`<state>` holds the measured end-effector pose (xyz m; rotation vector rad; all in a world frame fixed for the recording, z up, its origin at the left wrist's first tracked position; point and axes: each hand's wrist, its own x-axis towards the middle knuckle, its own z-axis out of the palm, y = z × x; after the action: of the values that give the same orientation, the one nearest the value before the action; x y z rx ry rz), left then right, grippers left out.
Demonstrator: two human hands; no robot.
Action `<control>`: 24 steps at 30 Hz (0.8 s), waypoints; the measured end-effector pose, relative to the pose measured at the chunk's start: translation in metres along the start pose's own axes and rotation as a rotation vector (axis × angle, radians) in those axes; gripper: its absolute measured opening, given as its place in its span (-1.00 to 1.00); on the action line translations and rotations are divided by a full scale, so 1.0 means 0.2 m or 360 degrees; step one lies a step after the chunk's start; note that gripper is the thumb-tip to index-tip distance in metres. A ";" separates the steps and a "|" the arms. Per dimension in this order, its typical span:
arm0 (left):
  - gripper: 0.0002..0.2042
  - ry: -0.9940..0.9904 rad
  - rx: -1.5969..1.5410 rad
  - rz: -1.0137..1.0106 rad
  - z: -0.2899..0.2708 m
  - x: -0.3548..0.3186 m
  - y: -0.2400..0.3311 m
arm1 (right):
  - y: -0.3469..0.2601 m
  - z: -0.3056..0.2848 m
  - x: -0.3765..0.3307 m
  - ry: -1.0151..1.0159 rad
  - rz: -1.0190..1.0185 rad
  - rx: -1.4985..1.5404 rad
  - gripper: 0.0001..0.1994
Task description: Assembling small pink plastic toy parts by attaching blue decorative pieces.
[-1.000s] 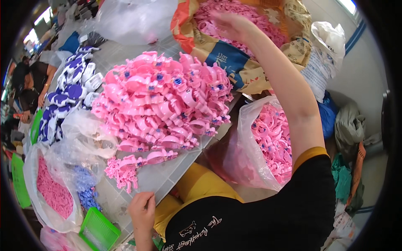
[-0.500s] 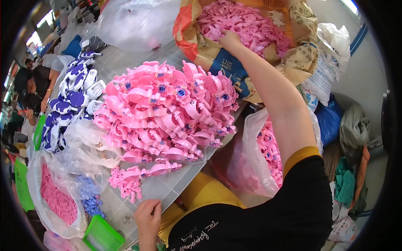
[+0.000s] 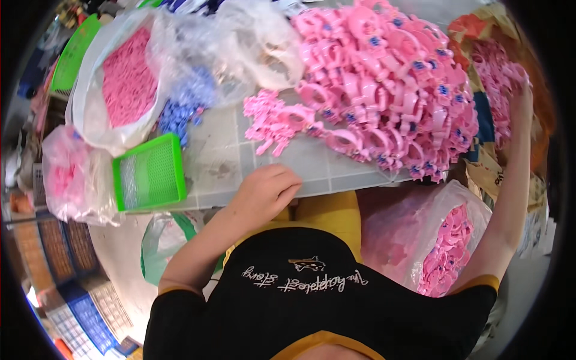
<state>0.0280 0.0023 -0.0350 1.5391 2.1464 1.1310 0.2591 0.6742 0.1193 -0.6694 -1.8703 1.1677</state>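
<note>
Far left, a clear bag of small pink bits (image 3: 126, 84) slumps on the surface (image 3: 222, 162), and just below it a green mesh tray (image 3: 150, 174) sits square at the near edge. A drift of little blue pieces (image 3: 186, 105) spills out beside the bag, under crumpled clear plastic (image 3: 252, 48). Moving in: the left hand (image 3: 264, 192) rests at the front edge of the surface, fingers curled loosely under, nothing visibly held. Just beyond it, up and a touch to the right, lies a small cluster of pink plastic parts (image 3: 273, 123), close to that hand but not touching it. Then the big one: a heaped mound of pink looped parts with blue dots (image 3: 390, 90), filling the middle right of the surface and hanging over its edge. Below that, off the surface, an open plastic bag of pink parts (image 3: 447, 249) stands by the person's right side. And far right, the right arm stretches well out and up, the right hand (image 3: 522, 96) down among loose pink pieces in a paper-lined sack (image 3: 492, 72); whether it grips any I cannot tell, since the fingers are lost in the pile. So the sack lies far to the right, only the right hand's reach, while the left hand is nearer the small cluster
</note>
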 end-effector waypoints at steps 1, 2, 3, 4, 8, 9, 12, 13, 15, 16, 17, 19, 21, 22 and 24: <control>-0.93 -0.0012 0.0023 0.0026 -0.01 0.00 -0.01 | -0.13 0.19 -0.08 0.0537 0.0283 0.0707 -0.62; -0.92 -0.0037 0.0027 0.0086 -0.01 0.00 -0.01 | -0.18 0.25 -0.17 0.0532 0.0291 0.0689 -0.62; -0.92 -0.0042 0.0011 0.0081 -0.02 -0.01 -0.01 | -0.22 0.27 -0.24 0.0302 0.0260 0.0747 -0.60; -0.93 -0.0018 0.0011 0.0049 -0.03 -0.03 -0.02 | -0.27 0.28 -0.30 0.0077 0.0228 0.0799 -0.57; -0.92 0.0135 0.0129 -0.0037 -0.15 -0.05 -0.05 | -0.54 0.63 -0.75 -0.0328 -0.0129 -0.0100 -0.45; -0.92 0.0248 0.0220 -0.0108 -0.20 -0.05 -0.05 | -0.61 0.79 -0.89 -0.0274 -0.0415 -0.1098 -0.37; -0.90 0.0536 0.0483 -0.0360 -0.33 -0.06 -0.12 | -0.57 1.17 -1.15 -0.0922 0.0539 0.0856 -0.14; -0.90 0.0534 0.0497 -0.0359 -0.37 -0.06 -0.15 | -0.58 1.29 -1.25 -0.1159 0.1007 0.1855 -0.02; -0.89 0.0902 0.0727 -0.0362 -0.46 -0.09 -0.24 | -0.67 1.56 -1.47 -0.1297 0.1047 0.1398 0.10; -0.89 0.0899 0.0749 -0.0376 -0.53 -0.11 -0.26 | -0.68 1.65 -1.59 -0.1294 0.1261 0.1332 0.01; -0.91 0.0953 0.0979 -0.0395 -0.60 -0.12 -0.28 | -0.68 1.73 -1.65 -0.1415 0.1388 0.1424 -0.14; -0.91 0.1004 0.1221 -0.0417 -0.71 -0.14 -0.32 | -0.59 1.85 -1.75 -0.1437 0.1538 0.1355 -0.34; -0.92 0.0569 0.1352 -0.0408 -0.76 -0.16 -0.38 | -0.54 1.94 -1.83 -0.1369 0.1540 0.1418 -0.48; -0.92 0.0566 0.1364 -0.0416 -0.75 -0.16 -0.39 | -0.53 1.98 -1.84 -0.1239 0.1620 0.1540 -0.54; -0.93 0.0250 0.1545 -0.0531 -0.71 -0.16 -0.43 | -0.51 2.02 -1.87 -0.1192 0.1633 0.1688 -0.51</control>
<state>-0.1049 -0.0995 -0.0109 1.2833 3.1363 0.0468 0.1128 0.1524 -0.0192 -0.5619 -0.9715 3.0582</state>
